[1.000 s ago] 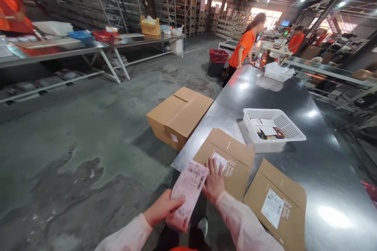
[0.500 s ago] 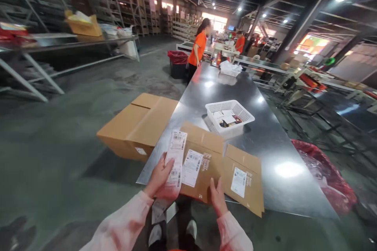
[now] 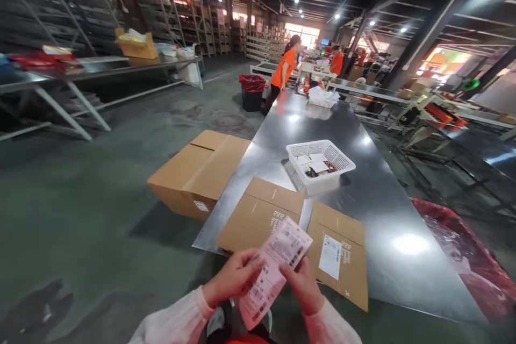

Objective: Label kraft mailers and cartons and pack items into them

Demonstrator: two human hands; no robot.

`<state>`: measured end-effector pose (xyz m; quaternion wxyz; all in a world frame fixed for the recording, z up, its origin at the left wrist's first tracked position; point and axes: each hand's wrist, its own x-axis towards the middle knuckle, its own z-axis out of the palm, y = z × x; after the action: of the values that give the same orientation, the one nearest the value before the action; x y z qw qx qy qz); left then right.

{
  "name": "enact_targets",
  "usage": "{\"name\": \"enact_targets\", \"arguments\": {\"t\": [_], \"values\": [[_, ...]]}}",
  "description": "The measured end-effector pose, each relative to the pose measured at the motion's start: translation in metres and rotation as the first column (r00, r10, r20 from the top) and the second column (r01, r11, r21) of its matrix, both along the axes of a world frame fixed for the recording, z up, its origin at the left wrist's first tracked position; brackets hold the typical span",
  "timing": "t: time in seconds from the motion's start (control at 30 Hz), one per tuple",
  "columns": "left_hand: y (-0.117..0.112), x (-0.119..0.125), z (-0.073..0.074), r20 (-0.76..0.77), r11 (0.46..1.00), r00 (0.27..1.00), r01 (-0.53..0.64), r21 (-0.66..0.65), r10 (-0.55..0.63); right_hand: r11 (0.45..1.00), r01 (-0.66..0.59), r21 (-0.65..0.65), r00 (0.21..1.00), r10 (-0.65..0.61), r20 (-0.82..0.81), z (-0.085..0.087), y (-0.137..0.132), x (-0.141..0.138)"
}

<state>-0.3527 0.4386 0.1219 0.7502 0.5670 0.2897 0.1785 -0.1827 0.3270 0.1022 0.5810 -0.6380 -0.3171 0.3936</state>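
Observation:
A strip of printed shipping labels (image 3: 278, 258) is held tilted in front of me. My left hand (image 3: 237, 275) pinches its left edge, and my right hand (image 3: 301, 282) grips the right edge with the thumb on top. Behind the labels, a flat brown cardboard mailer (image 3: 245, 215) lies on the metal table; the labels cover its lower right part, and no label shows on the part I see. To the right lies a second cardboard mailer (image 3: 352, 247) bearing a white label (image 3: 330, 256), its lower end jutting over the table edge.
Farther up the metal table (image 3: 387, 199) stands a white plastic basket (image 3: 308, 185) with printed cards inside. A large carton (image 3: 201, 164) is left of the table, a red-lined bin (image 3: 455, 242) to its right. A person in an orange shirt (image 3: 284, 69) stands at the far end.
The labels have moved right, from my left hand alone into both hands. My right hand has left the middle mailer's edge. The white label seen on that mailer no longer shows.

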Motion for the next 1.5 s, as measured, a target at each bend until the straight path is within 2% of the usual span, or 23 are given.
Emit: {"name": "enact_targets", "arguments": {"t": [0.07,0.13,0.27,0.37,0.43,0.5,0.57,0.63,0.67,0.77,0.83,0.93,1.0,1.1,1.17,1.23,1.3,1.37,1.4,1.5], "values": [[0.003,0.001,0.0,0.049,0.998,0.997,-0.061,0.004,0.061,0.997,-0.072,0.012,0.996,0.072,-0.047,0.001,0.02,-0.047],[0.01,0.0,0.002,0.07,0.986,0.984,-0.162,-0.037,0.164,0.991,-0.133,-0.036,0.991,0.133,-0.002,0.005,0.03,-0.065],[0.015,-0.003,-0.003,0.021,0.968,0.969,-0.243,-0.068,0.245,0.991,-0.104,-0.089,0.99,0.112,0.092,0.021,0.046,-0.044],[0.01,-0.001,-0.016,-0.001,0.929,0.933,-0.359,-0.091,0.36,0.968,-0.214,-0.132,0.959,0.234,0.161,0.028,0.06,-0.026],[0.006,0.001,-0.026,-0.001,0.889,0.896,-0.441,-0.122,0.444,0.961,-0.232,-0.151,0.953,0.255,0.164,0.025,0.067,-0.022],[0.004,0.002,-0.035,0.007,0.868,0.877,-0.474,-0.147,0.48,0.954,-0.252,-0.163,0.957,0.27,0.103,0.019,0.072,-0.022],[0.006,0.001,-0.043,0.013,0.873,0.88,-0.468,-0.141,0.474,0.914,-0.358,-0.191,0.928,0.371,0.032,0.011,0.076,-0.022],[0.009,-0.002,-0.051,0.001,0.883,0.888,-0.458,-0.103,0.46,0.873,-0.43,-0.23,0.894,0.448,0.027,0.005,0.08,-0.023],[0.011,-0.003,-0.054,-0.016,0.883,0.886,-0.463,-0.075,0.463,0.866,-0.433,-0.251,0.887,0.458,0.053,0.003,0.081,-0.023],[0.014,-0.005,-0.061,-0.082,0.86,0.857,-0.51,0.008,0.509,0.889,-0.356,-0.287,0.904,0.406,0.136,-0.002,0.085,-0.026],[0.015,-0.005,-0.063,-0.088,0.857,0.853,-0.514,0.042,0.515,0.887,-0.367,-0.281,0.906,0.41,0.108,-0.002,0.087,-0.028],[0.015,-0.005,-0.066,-0.052,0.886,0.885,-0.46,0.055,0.462,0.87,-0.41,-0.276,0.894,0.442,0.066,-0.002,0.087,-0.03],[0.015,-0.004,-0.07,-0.067,0.893,0.891,-0.446,0.057,0.449,0.89,-0.353,-0.288,0.9,0.407,0.156,-0.002,0.084,-0.031],[0.016,-0.001,-0.076,-0.163,0.86,0.845,-0.505,0.074,0.51,0.934,-0.231,-0.272,0.871,0.323,0.37,-0.005,0.078,-0.032],[0.018,0.0,-0.077,-0.179,0.842,0.824,-0.535,0.065,0.537,0.958,-0.179,-0.226,0.852,0.266,0.451,-0.008,0.075,-0.031],[0.021,0.0,-0.078,-0.099,0.878,0.875,-0.478,-0.028,0.474,0.978,-0.131,-0.164,0.85,0.196,0.489,-0.014,0.079,-0.026],[0.024,-0.005,-0.082,0.015,0.943,0.956,-0.285,-0.169,0.292,0.99,-0.062,-0.127,0.828,0.122,0.548,-0.023,0.091,-0.014],[0.024,-0.013,-0.092,0.066,0.957,0.992,-0.084,-0.276,0.107,0.991,0.021,-0.135,0.786,0.067,0.615,-0.034,0.113,0.004],[0.022,-0.019,-0.1,0.056,0.951,0.997,-0.029,-0.308,0.048,0.987,0.069,-0.146,0.765,0.042,0.643,-0.039,0.125,0.014],[0.006,-0.046,-0.128,-0.024,0.94,0.999,-0.029,-0.341,0.022,0.962,0.192,-0.195,0.714,0.0,0.7,-0.055,0.159,0.039]]}}
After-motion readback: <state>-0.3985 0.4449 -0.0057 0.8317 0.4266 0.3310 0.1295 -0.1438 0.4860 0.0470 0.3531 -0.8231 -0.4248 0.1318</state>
